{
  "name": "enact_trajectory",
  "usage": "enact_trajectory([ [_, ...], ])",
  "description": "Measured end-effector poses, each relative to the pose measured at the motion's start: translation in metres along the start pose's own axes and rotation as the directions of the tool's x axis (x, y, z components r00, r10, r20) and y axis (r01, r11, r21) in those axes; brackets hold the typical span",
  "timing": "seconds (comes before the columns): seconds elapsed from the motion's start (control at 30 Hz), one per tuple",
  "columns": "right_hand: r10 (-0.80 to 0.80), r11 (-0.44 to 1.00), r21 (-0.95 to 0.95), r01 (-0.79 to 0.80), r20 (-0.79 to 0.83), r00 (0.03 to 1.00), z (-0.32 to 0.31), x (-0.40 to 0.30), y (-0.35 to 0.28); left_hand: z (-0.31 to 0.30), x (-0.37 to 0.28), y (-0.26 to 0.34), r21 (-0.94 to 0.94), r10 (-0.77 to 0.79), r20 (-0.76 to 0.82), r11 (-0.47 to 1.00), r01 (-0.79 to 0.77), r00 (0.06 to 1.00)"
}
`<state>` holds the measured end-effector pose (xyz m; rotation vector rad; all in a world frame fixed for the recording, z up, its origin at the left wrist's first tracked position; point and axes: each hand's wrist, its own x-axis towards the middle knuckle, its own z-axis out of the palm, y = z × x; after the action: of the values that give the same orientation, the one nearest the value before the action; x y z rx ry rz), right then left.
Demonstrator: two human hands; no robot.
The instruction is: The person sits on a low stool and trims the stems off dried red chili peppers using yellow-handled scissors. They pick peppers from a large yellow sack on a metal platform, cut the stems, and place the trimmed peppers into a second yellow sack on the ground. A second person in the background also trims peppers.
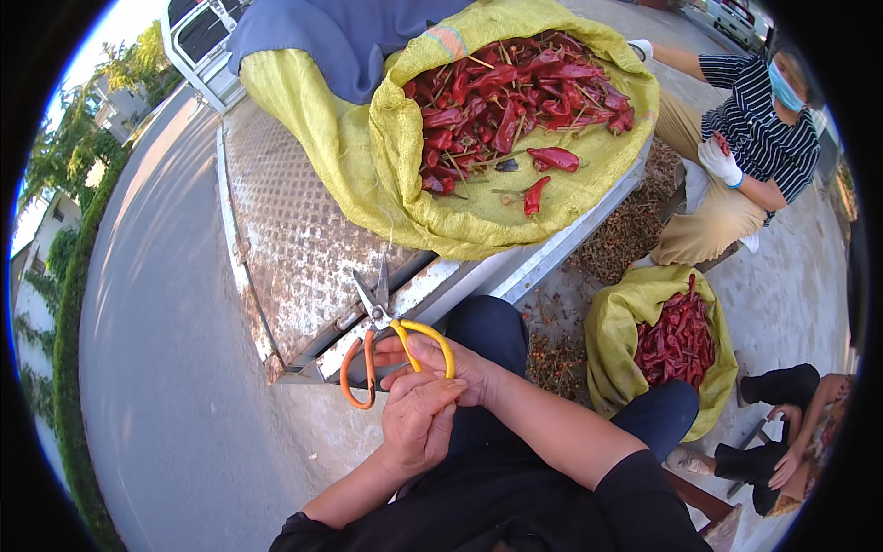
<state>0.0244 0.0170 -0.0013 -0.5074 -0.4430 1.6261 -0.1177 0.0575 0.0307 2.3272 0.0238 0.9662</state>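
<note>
My right hand (469,369) has its fingers through the yellow handle loop of a pair of scissors (378,316). The other loop is orange, and the blades are spread and point away from me. My left hand (417,424) is right against the right hand, its fingers bent together; whether something small is between them is hidden. Beyond the blades, a yellow woven sack (469,234) lies with its mouth rolled open on a truck bed. Red chili peppers (510,90) with stems fill it, and a few lie loose on its near lip.
The rusty truck bed (290,200) has a metal edge before my knees. At my right stands a second yellow sack (610,331) of red peppers (679,338). Stem scraps (614,228) cover the ground. A masked, gloved person (752,124) sits beyond; another person (779,428) sits lower right.
</note>
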Motion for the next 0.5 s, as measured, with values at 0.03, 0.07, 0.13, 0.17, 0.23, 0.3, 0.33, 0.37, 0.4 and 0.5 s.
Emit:
enact_trajectory([
  [0.03, -0.009, 0.999, -0.041, 0.01, 0.033, 0.999, 0.003, -0.001, -0.004, 0.002, 0.001, 0.004, -0.031, 0.011, 0.003, 0.999, -0.011, 1.0],
  [0.07, 0.008, 0.995, -0.098, -0.006, 0.024, 1.0, 0.007, -0.001, -0.008, 0.003, 0.002, 0.009, -0.054, 0.025, 0.032, 0.998, -0.023, 0.999],
  [0.13, 0.048, 0.978, -0.208, -0.03, 0.081, 0.996, 0.002, -0.005, -0.011, 0.004, 0.004, 0.009, -0.064, 0.067, 0.048, 0.996, -0.064, 0.997],
  [0.17, 0.068, 0.964, -0.263, -0.038, 0.105, 0.992, 0.001, -0.007, -0.011, 0.004, 0.004, 0.009, -0.071, 0.089, 0.057, 0.994, -0.084, 0.994],
  [0.23, 0.057, 0.917, -0.398, -0.021, 0.079, 0.995, 0.004, -0.014, -0.012, 0.0, -0.001, 0.009, -0.082, 0.14, 0.074, 0.988, -0.134, 0.987],
  [0.3, 0.024, 0.829, -0.559, 0.018, 0.068, 0.997, 0.008, -0.028, -0.018, -0.004, -0.002, 0.009, -0.157, 0.201, 0.074, 0.97, -0.187, 0.977],
  [0.33, -0.044, 0.778, -0.626, 0.059, 0.039, 0.998, 0.004, -0.037, -0.016, -0.006, 0.0, 0.011, -0.223, 0.235, 0.063, 0.951, -0.216, 0.97],
  [0.37, -0.111, 0.745, -0.661, 0.092, 0.013, 0.994, 0.003, -0.048, -0.019, -0.006, 0.001, 0.013, -0.291, 0.268, 0.05, 0.925, -0.243, 0.962],
  [0.4, -0.171, 0.71, -0.694, 0.118, -0.007, 0.985, 0.01, -0.063, -0.025, -0.003, 0.0, 0.015, -0.378, 0.201, 0.031, 0.909, -0.175, 0.979],
  [0.5, -0.362, 0.518, -0.841, 0.156, -0.051, 0.931, 0.029, -0.111, -0.046, 0.005, -0.004, 0.02, -0.622, -0.071, 0.112, 0.773, 0.125, 0.991],
])
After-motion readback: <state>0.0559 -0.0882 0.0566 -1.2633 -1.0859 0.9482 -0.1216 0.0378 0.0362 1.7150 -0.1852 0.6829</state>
